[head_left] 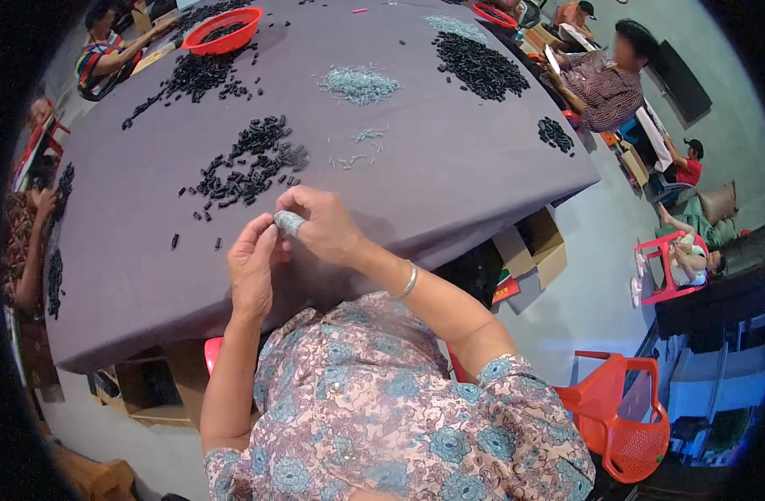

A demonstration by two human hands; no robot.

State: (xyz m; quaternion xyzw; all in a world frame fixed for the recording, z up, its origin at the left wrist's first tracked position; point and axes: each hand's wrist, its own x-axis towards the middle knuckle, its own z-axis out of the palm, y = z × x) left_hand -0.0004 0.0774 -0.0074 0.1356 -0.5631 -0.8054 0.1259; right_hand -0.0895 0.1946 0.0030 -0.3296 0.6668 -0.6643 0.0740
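Observation:
My left hand and my right hand meet over the near part of the cloth-covered table. Fingertips of both are pinched together, and whatever lies between them is too small or hidden to make out. A pale grey-blue wrap covers my right thumb; a silver bangle circles that wrist. Just beyond my hands spreads a loose heap of small black cylindrical pieces. Two stray black pieces, one of them upright-looking, lie left of my hands. A few thin pale-blue sticks are scattered farther right.
Across the grey tablecloth stand more black piles, a pale stick pile and a red basket. Other people sit around the edges. Open cardboard boxes are under the table; a red plastic chair stands behind right.

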